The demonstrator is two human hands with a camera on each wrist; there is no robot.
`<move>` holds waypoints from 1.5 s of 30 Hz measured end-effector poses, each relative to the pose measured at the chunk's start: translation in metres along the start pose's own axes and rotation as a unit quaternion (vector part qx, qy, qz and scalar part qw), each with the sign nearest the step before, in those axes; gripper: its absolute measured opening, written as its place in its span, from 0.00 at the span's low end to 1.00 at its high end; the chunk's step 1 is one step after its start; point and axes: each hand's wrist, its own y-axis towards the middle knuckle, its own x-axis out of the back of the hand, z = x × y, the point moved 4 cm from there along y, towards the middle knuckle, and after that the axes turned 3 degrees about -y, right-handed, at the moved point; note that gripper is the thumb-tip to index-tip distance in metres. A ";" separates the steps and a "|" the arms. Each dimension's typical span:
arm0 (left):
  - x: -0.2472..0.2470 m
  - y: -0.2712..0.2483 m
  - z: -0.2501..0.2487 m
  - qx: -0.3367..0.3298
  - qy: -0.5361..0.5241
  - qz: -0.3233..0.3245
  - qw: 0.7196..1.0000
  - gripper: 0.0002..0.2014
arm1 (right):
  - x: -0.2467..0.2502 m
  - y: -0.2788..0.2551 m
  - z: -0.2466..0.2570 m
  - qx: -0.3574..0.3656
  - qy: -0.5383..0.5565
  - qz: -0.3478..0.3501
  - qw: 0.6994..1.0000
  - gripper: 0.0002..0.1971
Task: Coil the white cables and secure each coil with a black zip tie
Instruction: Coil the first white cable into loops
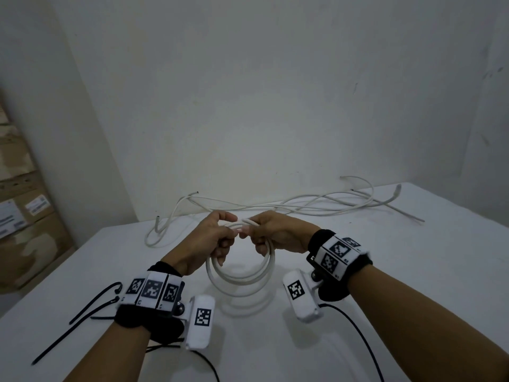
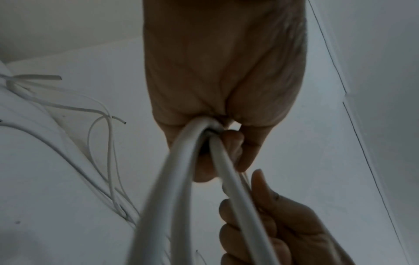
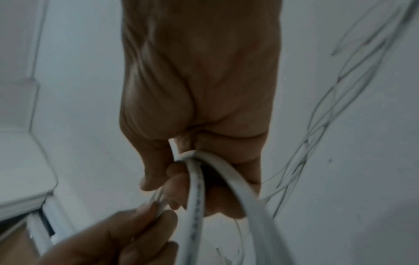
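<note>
Above the table's near edge, both hands seemingly grip the coil.

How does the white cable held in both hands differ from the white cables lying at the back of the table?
The held cable is wound into a round coil of several loops; the back cables sprawl loose and tangled.
The coil hangs above the table, gripped at its top by the left hand and right hand; the back cables lie on the table untouched.
Both are white, and no zip tie shows on either.
</note>
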 end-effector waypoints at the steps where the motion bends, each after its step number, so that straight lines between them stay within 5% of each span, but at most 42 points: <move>1: 0.001 -0.001 -0.001 -0.009 0.006 -0.004 1.000 0.06 | 0.001 0.000 0.000 -0.002 0.023 0.000 1.000 0.11; 6: 0.000 -0.005 0.000 -0.073 0.149 -0.009 0.986 0.06 | 0.000 0.001 0.000 -0.035 0.003 -0.010 0.999 0.16; 14: 0.002 -0.006 0.007 -0.064 0.154 -0.050 0.985 0.04 | 0.001 0.001 -0.011 -0.052 0.026 -0.092 0.994 0.18; 21: 0.002 -0.006 0.010 -0.058 -0.002 -0.064 0.996 0.04 | -0.005 0.003 -0.008 -0.039 -0.042 -0.081 0.995 0.18; 24: 0.002 -0.005 0.014 -0.027 -0.109 -0.045 0.993 0.05 | -0.002 0.004 -0.008 -0.029 -0.003 -0.127 0.991 0.18; 29: -0.012 -0.011 0.029 0.028 -0.355 0.005 0.934 0.09 | 0.007 0.003 -0.009 -0.017 0.067 -0.170 0.983 0.19; 35: -0.018 -0.010 0.043 0.011 -0.279 -0.112 0.954 0.13 | -0.004 0.005 -0.009 -0.038 0.147 -0.137 0.979 0.15; 45: -0.017 -0.019 0.043 0.035 -0.163 -0.064 0.984 0.12 | -0.001 -0.008 -0.003 -0.026 0.102 -0.093 0.990 0.15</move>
